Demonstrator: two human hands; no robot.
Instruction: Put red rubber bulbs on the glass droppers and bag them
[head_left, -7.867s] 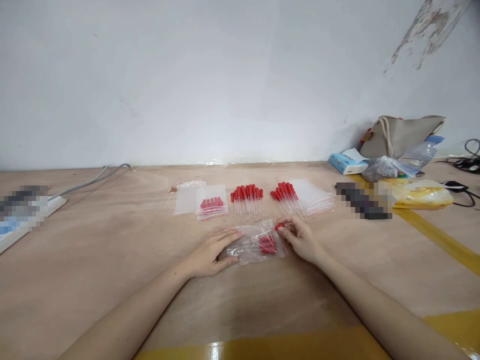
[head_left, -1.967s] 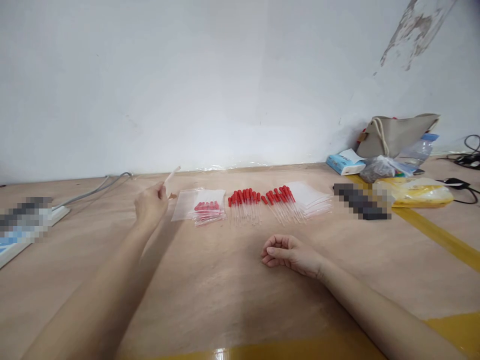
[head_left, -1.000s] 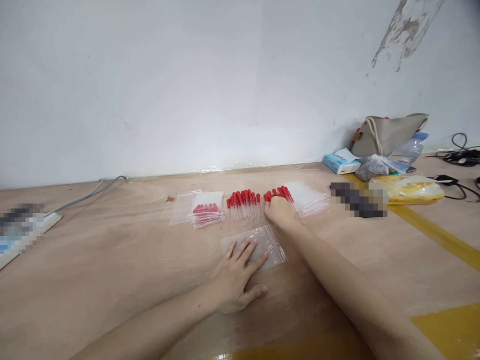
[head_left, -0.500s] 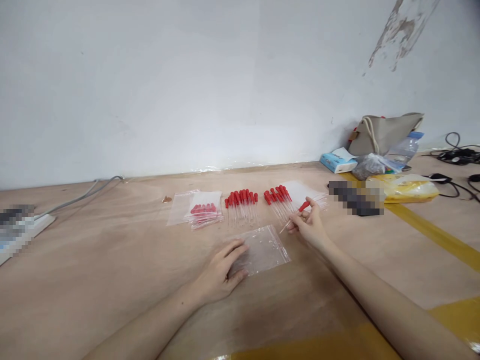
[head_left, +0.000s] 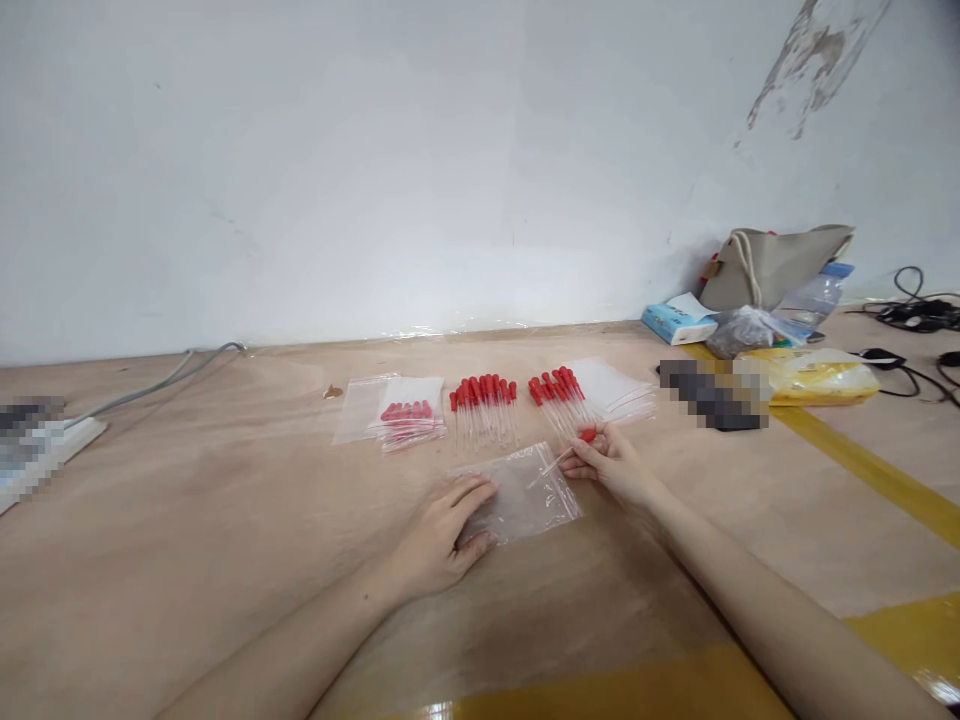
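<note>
A clear zip bag (head_left: 521, 500) lies flat in front of me, its red-lined mouth facing right. My left hand (head_left: 446, 530) rests on the bag's left end, fingers apart. In my right hand (head_left: 604, 465) a dropper (head_left: 588, 435) with a red rubber bulb is pinched. Its thin clear tube points left, over the mouth of the bag; whether the tip is inside I cannot tell. Behind the bag lie two rows of red-bulbed droppers, a middle row (head_left: 484, 395) and a right row (head_left: 556, 390). Filled bags of droppers (head_left: 409, 415) are stacked at the left.
A stack of flat bags (head_left: 619, 390) lies right of the droppers. Farther right are a tissue pack (head_left: 679, 322), a grey bag (head_left: 780, 270), a yellow package (head_left: 814, 378) and black cables (head_left: 919, 312). A power strip (head_left: 52, 455) with a grey cable is at the far left.
The earlier dropper-filled bag is gone from my hands and a clear bag lies there. My right hand took a dropper from the right row and moved it left to the bag's mouth.
</note>
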